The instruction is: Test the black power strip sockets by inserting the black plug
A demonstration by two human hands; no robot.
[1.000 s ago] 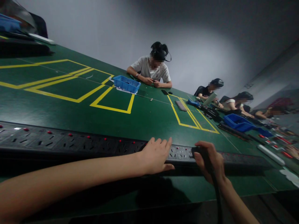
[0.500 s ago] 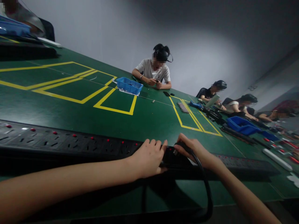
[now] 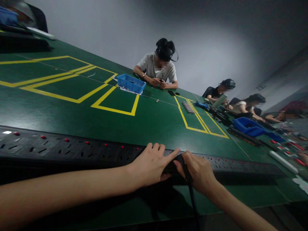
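A long black power strip [image 3: 96,150] with red switches runs across the near part of the green table. My left hand [image 3: 152,165] is wrapped over the strip near its middle, its index finger stretched to the right. Right beside it, my right hand [image 3: 198,168] grips a black plug [image 3: 180,158] against the top of the strip. The plug's black cable [image 3: 193,202] hangs down past the table's near edge. The plug's pins are hidden.
Yellow tape rectangles mark the green table [image 3: 149,126]. Beyond them is a light blue basket [image 3: 131,84], with a person [image 3: 157,67] seated behind it. At the right are a dark blue tray [image 3: 249,126], a white bar [image 3: 283,162] and more people. A grey object [image 3: 189,107] lies at centre right.
My right hand has turned and moved down against the strip with the plug, close to my left index finger, which is now stretched out. The cable hangs straighter. The view has shifted slightly.
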